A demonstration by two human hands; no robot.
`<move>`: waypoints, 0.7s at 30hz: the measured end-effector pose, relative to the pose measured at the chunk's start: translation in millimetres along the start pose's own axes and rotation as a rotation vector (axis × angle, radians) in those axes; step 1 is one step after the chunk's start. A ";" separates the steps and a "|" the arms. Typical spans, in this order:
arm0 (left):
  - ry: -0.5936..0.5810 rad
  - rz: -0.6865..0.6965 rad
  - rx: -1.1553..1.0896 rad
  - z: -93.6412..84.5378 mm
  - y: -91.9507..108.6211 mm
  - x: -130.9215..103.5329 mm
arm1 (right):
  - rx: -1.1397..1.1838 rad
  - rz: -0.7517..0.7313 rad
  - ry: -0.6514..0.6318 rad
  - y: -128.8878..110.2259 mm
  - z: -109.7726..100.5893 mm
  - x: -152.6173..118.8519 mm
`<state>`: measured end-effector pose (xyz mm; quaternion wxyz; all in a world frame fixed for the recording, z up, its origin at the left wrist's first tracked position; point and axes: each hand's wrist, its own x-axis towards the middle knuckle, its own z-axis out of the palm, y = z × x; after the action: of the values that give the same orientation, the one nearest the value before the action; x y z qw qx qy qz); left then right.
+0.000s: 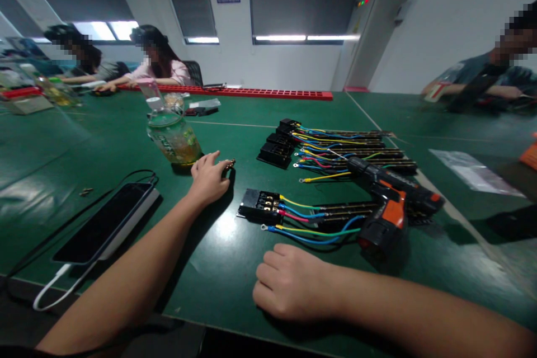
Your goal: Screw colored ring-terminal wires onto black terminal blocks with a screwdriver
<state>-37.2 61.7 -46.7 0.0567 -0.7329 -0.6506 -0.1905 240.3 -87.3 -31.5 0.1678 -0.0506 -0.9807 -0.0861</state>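
Note:
My left hand point(208, 180) reaches out over the green table, fingers apart, right beside a small cluster of brass-coloured screws point(229, 164). Just beyond its fingertips stands a bottle point(174, 137) with amber liquid. Close to the front edge my right hand point(289, 282) rests curled into a fist; whatever it may hold is hidden. Between and ahead of the hands lies a black terminal block point(260, 205) with yellow, blue and red wires attached. Across those wires lies a black and orange power screwdriver point(390, 204).
Several more wired terminal blocks point(277, 148) lie farther back. A phone point(107, 224) on a white power bank, with cables, is at left, near a few loose screws point(86, 192). A plastic bag point(474, 170) lies at right. Co-workers sit across the table behind a red strip point(268, 92).

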 end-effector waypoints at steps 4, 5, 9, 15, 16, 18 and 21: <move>-0.023 0.012 -0.004 2.2 -0.7 0.9 | -0.001 0.000 -0.012 -0.3 -1.0 0.1; -0.024 0.012 -0.003 2.9 -0.7 1.1 | 0.002 0.000 -0.013 -0.2 -1.1 0.0; -0.034 -0.004 -0.016 5.4 -0.6 1.8 | 0.011 0.003 -0.017 0.4 -0.9 -0.5; -0.043 -0.021 -0.018 5.8 -0.4 2.6 | 0.007 0.001 -0.016 0.2 -0.6 -0.2; -0.041 -0.021 -0.020 5.6 -0.4 2.7 | 0.005 0.000 -0.020 0.0 -0.6 -0.1; -0.031 -0.020 -0.023 5.1 -0.3 2.6 | 0.003 0.002 -0.019 -0.3 -0.4 0.1; -0.019 -0.015 -0.023 4.4 0.0 2.3 | 0.004 0.007 -0.002 -0.4 0.1 0.2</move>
<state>-36.0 65.3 -50.0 0.0406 -0.7305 -0.6543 -0.1912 240.0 -87.6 -31.6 0.1675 -0.0539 -0.9809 -0.0833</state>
